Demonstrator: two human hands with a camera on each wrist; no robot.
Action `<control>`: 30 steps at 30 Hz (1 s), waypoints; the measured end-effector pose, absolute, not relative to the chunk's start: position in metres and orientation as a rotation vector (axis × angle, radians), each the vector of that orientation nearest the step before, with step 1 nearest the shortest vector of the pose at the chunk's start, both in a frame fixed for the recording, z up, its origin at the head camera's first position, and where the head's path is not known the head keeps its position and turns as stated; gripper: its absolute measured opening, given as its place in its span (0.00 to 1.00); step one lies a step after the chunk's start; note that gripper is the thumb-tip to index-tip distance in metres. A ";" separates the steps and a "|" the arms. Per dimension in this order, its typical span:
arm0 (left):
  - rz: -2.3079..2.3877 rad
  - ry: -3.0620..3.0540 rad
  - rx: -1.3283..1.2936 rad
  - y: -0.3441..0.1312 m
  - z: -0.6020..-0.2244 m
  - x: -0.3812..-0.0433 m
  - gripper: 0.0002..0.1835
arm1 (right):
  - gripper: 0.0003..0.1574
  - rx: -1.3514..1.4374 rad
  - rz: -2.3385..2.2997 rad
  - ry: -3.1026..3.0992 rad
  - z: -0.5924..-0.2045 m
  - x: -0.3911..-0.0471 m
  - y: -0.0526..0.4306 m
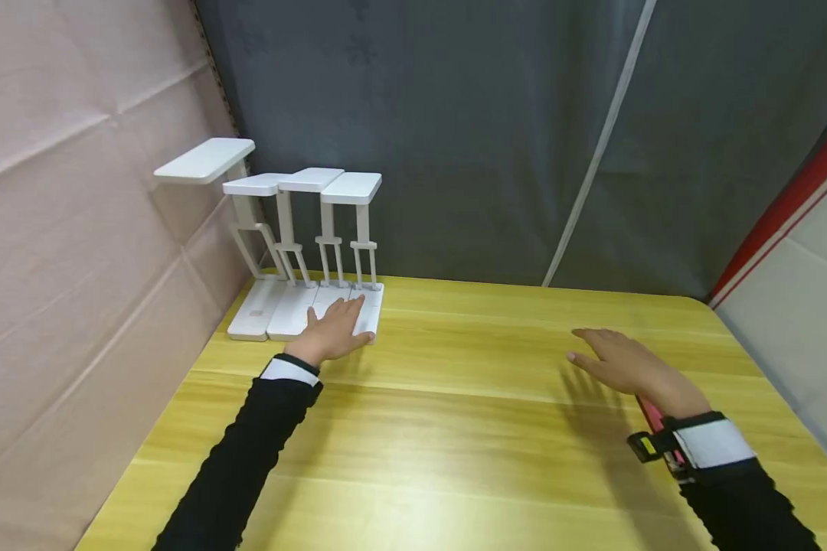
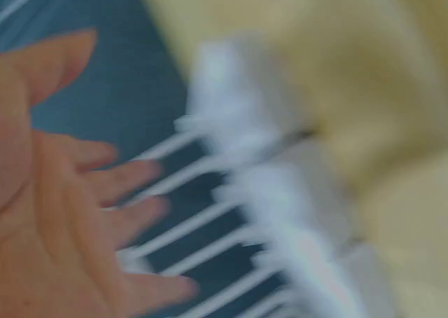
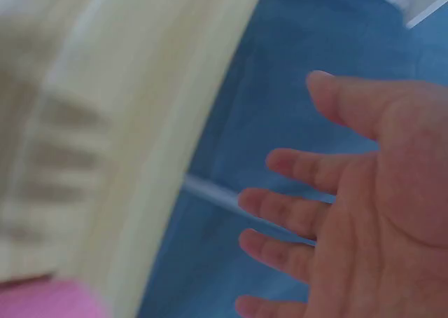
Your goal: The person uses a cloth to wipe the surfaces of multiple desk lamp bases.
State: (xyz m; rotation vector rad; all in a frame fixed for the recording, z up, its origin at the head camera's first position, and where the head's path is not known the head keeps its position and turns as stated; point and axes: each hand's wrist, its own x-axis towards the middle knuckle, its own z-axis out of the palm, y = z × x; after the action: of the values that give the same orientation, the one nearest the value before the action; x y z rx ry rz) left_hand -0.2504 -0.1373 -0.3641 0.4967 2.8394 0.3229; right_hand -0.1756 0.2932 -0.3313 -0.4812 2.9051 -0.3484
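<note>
White stands [image 1: 286, 218], four in a row, sit upper left of the head frame at the far left corner of the wood-grain surface [image 1: 455, 383]. Flat bases [image 1: 291, 308] side by side, struts [image 1: 323, 262] rising from the back, flat top plates [image 1: 312, 180] above. Leftmost plate is highest and set apart to the left; other three sit lower, close together.

Left hand [image 1: 333, 330]: left of centre, over the front of the right-hand bases, palm down, fingers spread and nearly straight, thumb out to the right. Nothing gripped. Contact with the bases: cannot tell; left wrist view is blurred.

Right hand [image 1: 627, 365]: right side of the frame, well apart from the stands, raised above the surface with its shadow [image 1: 593, 413] to the lower left. Fingers extended, thumb apart, holding nothing.

Red-pink item [image 1: 651, 415] shows partly behind the right wrist, lower right; mostly hidden. Both arms: black sleeves [image 1: 237, 455] with white bands [image 1: 715, 442].

Backdrop: dark grey curtain [image 1: 420, 138] with a pale strip [image 1: 603, 138], pinkish cloth [image 1: 76, 268] at left, white panel [image 1: 799, 306] with red edging [image 1: 786, 207] at right.
</note>
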 end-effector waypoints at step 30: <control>-0.306 2.902 0.882 -0.109 -0.413 -0.211 0.26 | 0.48 0.231 -0.337 3.084 -0.433 -0.126 0.393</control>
State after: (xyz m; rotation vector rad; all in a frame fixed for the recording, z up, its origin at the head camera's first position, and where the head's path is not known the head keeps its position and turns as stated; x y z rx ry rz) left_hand -0.2110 -0.1093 -0.4132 0.8823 2.9015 -0.3057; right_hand -0.1258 0.3930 -0.4334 0.2313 3.0838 -0.3374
